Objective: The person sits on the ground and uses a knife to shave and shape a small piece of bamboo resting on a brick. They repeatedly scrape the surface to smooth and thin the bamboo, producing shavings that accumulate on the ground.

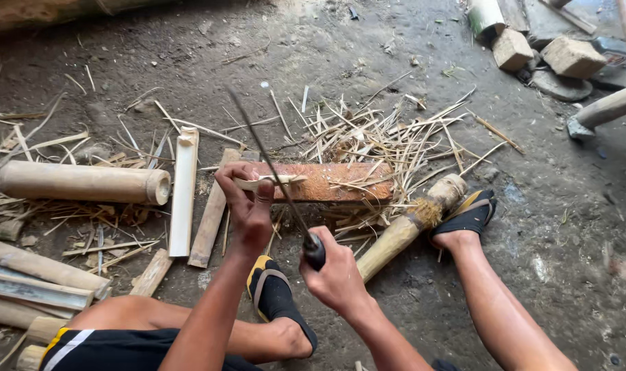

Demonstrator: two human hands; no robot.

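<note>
My left hand (pixel 248 203) grips a short pale bamboo strip (pixel 275 180), holding it out over a reddish-brown wooden block (pixel 340 180). My right hand (pixel 333 275) is closed on the dark handle of a long thin knife (pixel 268 165). Its blade runs up and to the left, crossing the strip just past my left fingers. Both hands are low over the dirt ground, between my two feet in black-and-yellow sandals (pixel 275 295) (pixel 471 213).
A bamboo tube (pixel 83 182) lies at the left, with split bamboo slats (pixel 184 192) beside it. Another bamboo piece (pixel 409 223) rests by my right foot. Thin shavings (pixel 388 137) litter the ground. Wooden blocks (pixel 571 56) lie at the top right.
</note>
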